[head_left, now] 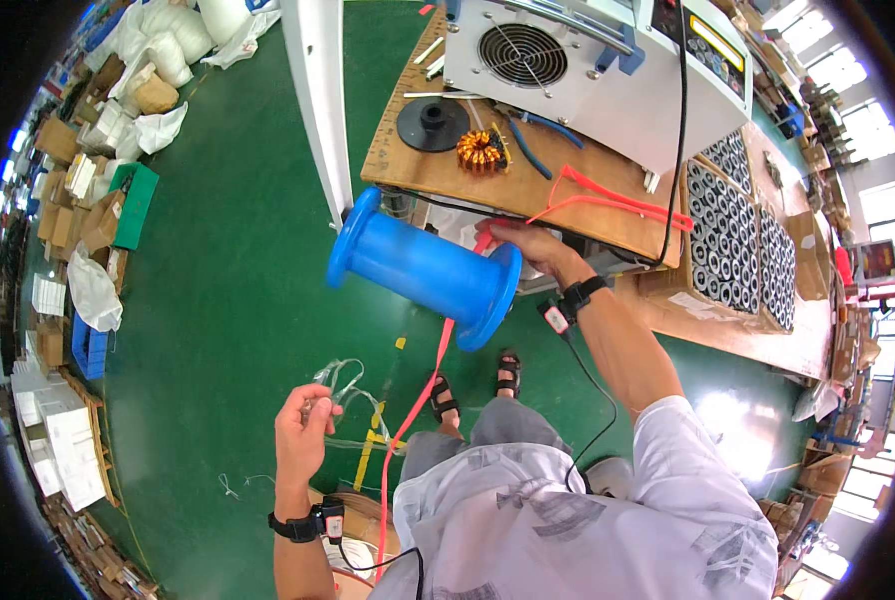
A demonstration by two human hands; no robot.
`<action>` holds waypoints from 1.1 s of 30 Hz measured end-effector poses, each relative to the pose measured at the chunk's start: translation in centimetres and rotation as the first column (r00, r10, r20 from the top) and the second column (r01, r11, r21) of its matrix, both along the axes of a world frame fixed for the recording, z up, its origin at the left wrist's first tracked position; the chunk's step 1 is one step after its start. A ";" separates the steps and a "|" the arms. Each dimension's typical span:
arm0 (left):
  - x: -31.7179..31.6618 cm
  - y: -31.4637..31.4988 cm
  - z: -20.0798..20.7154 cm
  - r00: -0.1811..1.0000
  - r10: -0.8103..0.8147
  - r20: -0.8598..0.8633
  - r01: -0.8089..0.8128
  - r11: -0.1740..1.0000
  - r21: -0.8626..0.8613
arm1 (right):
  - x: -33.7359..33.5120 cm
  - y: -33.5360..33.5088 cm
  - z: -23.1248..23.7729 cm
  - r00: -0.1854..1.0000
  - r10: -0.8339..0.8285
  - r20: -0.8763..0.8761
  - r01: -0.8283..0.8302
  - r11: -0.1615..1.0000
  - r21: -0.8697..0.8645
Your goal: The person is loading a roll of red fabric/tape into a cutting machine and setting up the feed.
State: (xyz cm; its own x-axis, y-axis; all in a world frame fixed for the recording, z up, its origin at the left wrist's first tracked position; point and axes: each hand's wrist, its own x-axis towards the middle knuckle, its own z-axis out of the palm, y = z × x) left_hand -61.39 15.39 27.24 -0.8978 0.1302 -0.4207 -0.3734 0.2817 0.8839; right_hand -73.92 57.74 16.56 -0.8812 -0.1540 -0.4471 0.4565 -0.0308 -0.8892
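The blue spool [423, 265] hangs tilted at the near edge of the desk, in the middle of the scene, its left end farther away than its right.

At the far left, cardboard boxes, white sacks [173, 45], a green crate [139, 205] and a blue crate [90, 349] line the green floor [218, 270]. Nearer, the left hand [306, 430] is raised over the floor, its grip closed on a clear plastic strip [346, 372] that trails loosely to the right. A red strap [442, 354] runs from below the spool down past the person's left side. By the spool's right flange, the right hand [536, 245] has its grip closed on the red strap.

Beyond it, the desk [393, 180] carries a black disc [433, 124], a copper-wound ring [481, 151], blue-handled pliers [531, 150] and, farther back, a white machine [588, 95] with a fan. Red strap loops lie near the desk's right edge. Farther right, open cartons hold rows of dark-and-white cylinders [725, 240].
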 end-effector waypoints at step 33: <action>1.3 -10.6 1.0 0.919 0.372 -0.131 -0.359 0.927 0.110 | -4.1 0.0 20.7 0.887 0.147 -0.438 0.332 0.454 0.827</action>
State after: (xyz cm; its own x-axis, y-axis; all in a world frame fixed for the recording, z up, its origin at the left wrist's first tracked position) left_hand -60.08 4.77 28.21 -0.9401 -0.1906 -0.2827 -0.3010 0.0745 0.9507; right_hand -78.02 57.74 37.25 -0.9761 0.1929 0.1001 0.1095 0.8345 -0.5401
